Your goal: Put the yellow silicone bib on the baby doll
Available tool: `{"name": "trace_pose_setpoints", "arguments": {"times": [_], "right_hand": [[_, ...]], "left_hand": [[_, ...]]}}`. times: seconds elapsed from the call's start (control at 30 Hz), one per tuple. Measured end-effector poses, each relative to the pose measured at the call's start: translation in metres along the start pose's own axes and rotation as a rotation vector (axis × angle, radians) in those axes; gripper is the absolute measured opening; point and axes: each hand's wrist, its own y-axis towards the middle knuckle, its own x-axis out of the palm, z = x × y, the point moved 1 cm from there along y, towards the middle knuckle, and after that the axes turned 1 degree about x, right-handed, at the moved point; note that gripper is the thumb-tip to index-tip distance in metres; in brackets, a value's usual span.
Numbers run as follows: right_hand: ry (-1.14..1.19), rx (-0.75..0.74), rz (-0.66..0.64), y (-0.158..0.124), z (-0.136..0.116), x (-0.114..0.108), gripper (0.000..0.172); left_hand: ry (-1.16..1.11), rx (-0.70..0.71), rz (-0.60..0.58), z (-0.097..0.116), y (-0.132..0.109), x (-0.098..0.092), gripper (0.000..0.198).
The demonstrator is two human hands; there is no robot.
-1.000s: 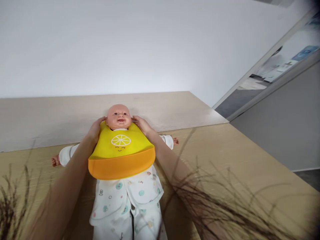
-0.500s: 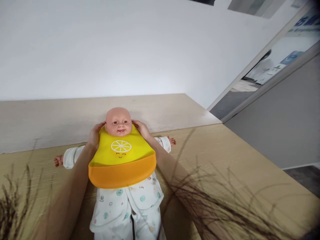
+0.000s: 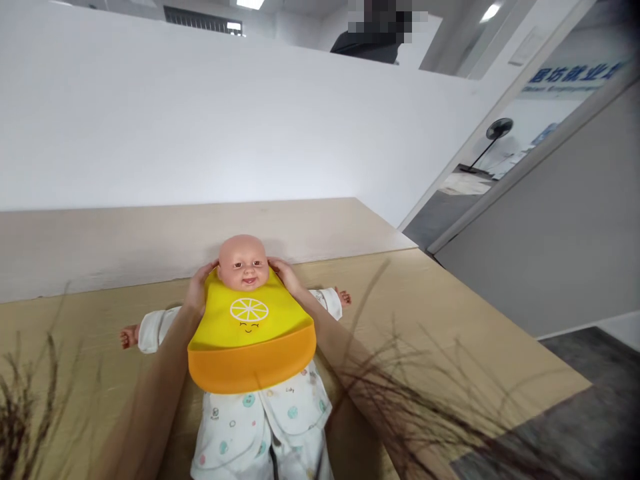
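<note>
A baby doll (image 3: pixel 243 260) in white patterned clothes lies on its back on a wooden table (image 3: pixel 450 320), arms spread out. A yellow and orange silicone bib (image 3: pixel 250 333) with a lemon-slice drawing covers its chest. My left hand (image 3: pixel 197 293) reaches behind the doll's neck on the left side, by the bib's top corner. My right hand (image 3: pixel 286 275) does the same on the right side. The fingertips of both hands are hidden behind the neck and the bib's collar.
A white partition wall (image 3: pixel 250 127) stands behind the table. A person in dark clothes (image 3: pixel 370 43) shows above it. On the right are a grey panel (image 3: pixel 560 220) and a standing fan (image 3: pixel 493 137) in the far room. Strands of my hair (image 3: pixel 425 407) hang across the lower view.
My head has tilted up, so the doll sits lower in view and the ceiling, person and fan appear. Both hands stay at the doll's neck.
</note>
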Motion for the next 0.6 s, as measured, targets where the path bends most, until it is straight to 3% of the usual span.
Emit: {"name": "trace_pose_setpoints", "arguments": {"times": [0.13,0.37,0.6], "right_hand": [[-0.029,-0.008,0.059,-0.018,-0.001,0.000,0.028],[-0.066,-0.023,0.102,-0.054,-0.010,0.009,0.022],[-0.056,0.016,0.131,-0.086,-0.015,0.011,0.015]], "left_hand": [[-0.067,-0.066,-0.040,-0.007,-0.012,-0.006,0.021],[-0.078,-0.059,-0.146,-0.013,-0.036,-0.016,0.042],[-0.068,-0.075,-0.157,-0.016,-0.067,-0.014,0.035]]}}
